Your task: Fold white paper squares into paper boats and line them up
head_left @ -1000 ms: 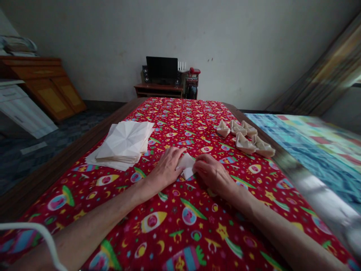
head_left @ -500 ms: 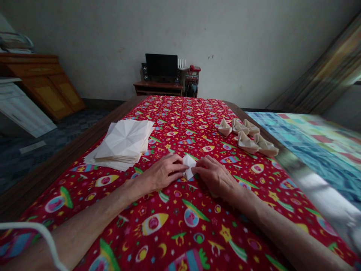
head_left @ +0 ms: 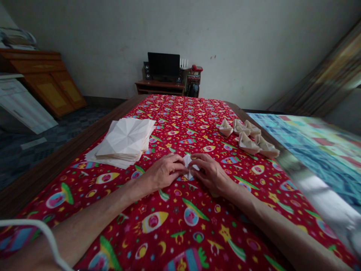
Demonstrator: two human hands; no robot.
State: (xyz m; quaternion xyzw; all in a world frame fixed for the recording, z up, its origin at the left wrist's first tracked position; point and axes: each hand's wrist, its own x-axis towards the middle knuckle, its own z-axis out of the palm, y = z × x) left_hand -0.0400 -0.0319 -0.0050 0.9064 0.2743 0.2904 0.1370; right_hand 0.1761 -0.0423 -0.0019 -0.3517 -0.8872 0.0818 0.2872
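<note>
A small folded piece of white paper (head_left: 188, 161) lies on the red patterned cloth between my hands, partly covered by my fingers. My left hand (head_left: 168, 169) pinches its left side, thumb and fingertips together at the edge. On the right side my right hand (head_left: 208, 169) has its thumb and fingers closed on the paper too. To the left sits a stack of creased white paper sheets (head_left: 125, 137). Several folded paper boat-like shapes (head_left: 247, 142) stand in a group at the right edge of the cloth.
The red cloth (head_left: 180, 210) covers a dark wooden table (head_left: 93, 148). A white cable (head_left: 46, 233) crosses the lower left, near my left forearm. A monitor (head_left: 163, 64) stands beyond the far end. A bed (head_left: 304, 146) adjoins the right side.
My right hand has shifted slightly over the paper, its fingers now covering more of it. My left hand keeps its grip. The whole view has moved a little.
</note>
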